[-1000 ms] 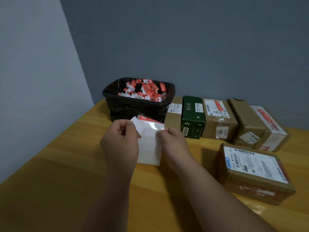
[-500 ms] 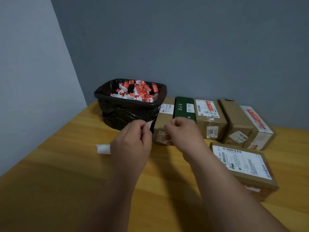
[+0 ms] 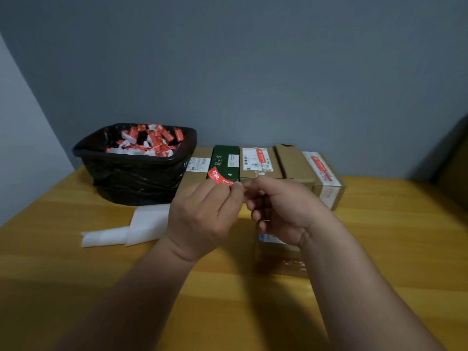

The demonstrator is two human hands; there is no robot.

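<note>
Just right of the bin (image 3: 136, 181), above a yellow wooden table (image 3: 76, 274), a person's left hand (image 3: 202, 216) is pinching a small red label (image 3: 218, 176) between thumb and forefinger, the other fingers curling loosely beneath. The label is sticking up from the fingertips, tilted, in front of the green box (image 3: 226, 162).

The right hand (image 3: 283, 211) is hovering just right of the left, well right of the bin. Its fingers are curling inward and its fingertips are meeting, or nearly meeting, those of the left hand. Whether it is also gripping the label's end cannot be told from the head camera.

The bin, lined with a black bag, is brimming with red and white scraps (image 3: 149, 143). In front of the bin a white sheet (image 3: 131, 229) is lying partly folded on the table, its right end hidden behind the left hand.

Right of the bin, a row of boxes is sitting against the grey wall (image 3: 278, 84), the green box standing between brown boxes (image 3: 293, 160). Nearer the camera, well right of the bin, a parcel (image 3: 278, 252) is lying under the right hand, mostly hidden.
</note>
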